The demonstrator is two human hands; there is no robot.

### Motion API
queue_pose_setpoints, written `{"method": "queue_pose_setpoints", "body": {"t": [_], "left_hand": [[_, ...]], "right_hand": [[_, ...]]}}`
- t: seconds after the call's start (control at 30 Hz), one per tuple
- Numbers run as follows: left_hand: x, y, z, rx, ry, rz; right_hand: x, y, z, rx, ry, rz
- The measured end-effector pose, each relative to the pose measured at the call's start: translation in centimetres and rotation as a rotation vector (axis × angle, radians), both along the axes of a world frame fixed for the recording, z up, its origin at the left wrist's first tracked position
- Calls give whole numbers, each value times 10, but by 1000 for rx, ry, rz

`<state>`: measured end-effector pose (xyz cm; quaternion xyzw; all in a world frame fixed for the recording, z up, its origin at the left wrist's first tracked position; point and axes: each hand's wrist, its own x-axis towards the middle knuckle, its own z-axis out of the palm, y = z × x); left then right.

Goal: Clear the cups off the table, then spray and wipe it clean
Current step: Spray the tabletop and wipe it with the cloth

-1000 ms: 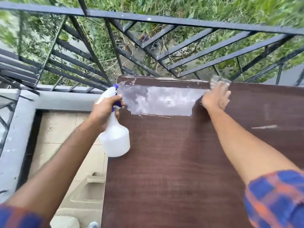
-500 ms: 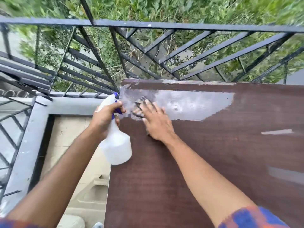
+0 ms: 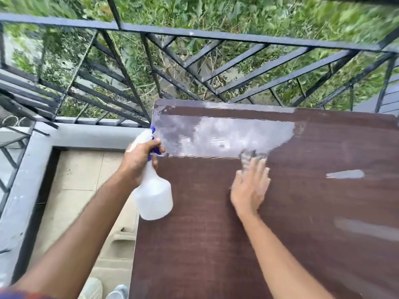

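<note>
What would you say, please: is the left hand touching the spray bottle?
Touching. The head view shows the left hand gripping the spray bottle by its neck.

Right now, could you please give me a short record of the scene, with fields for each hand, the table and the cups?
left hand: grips the spray bottle by its neck, at the table's left edge
right hand: flat on the table, fingers pressing a grey cloth; motion-blurred
table: dark brown top, wet band along the far side
cups: none in view
surroundings: black metal railing beyond the table, greenery behind it
</note>
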<state>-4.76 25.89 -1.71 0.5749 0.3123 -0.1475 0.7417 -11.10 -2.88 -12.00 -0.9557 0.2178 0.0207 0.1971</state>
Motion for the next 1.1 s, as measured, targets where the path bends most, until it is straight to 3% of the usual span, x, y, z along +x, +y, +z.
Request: {"method": "queue_pose_setpoints", "body": {"t": [0.13,0.2,0.43,0.67,0.77,0.87,1.1], "left_hand": [[-5,7,0,30,-30,9],[-8,15,0,46,-55,35],[-6,49,-12,104,0,92],[-7,72,-17,106,25,140],[-9,77,-18,103,50,156],[-12,80,-19,99,44,180],[-19,74,-18,91,58,186]], "right_hand": [[-33,88,3,-21,1,710],[-21,98,3,-8,4,884],[112,103,15,-22,108,759],[215,177,30,-19,316,789],[216,204,29,4,345,837],[187,213,26,-4,259,885],[72,149,21,-21,147,1084]]}}
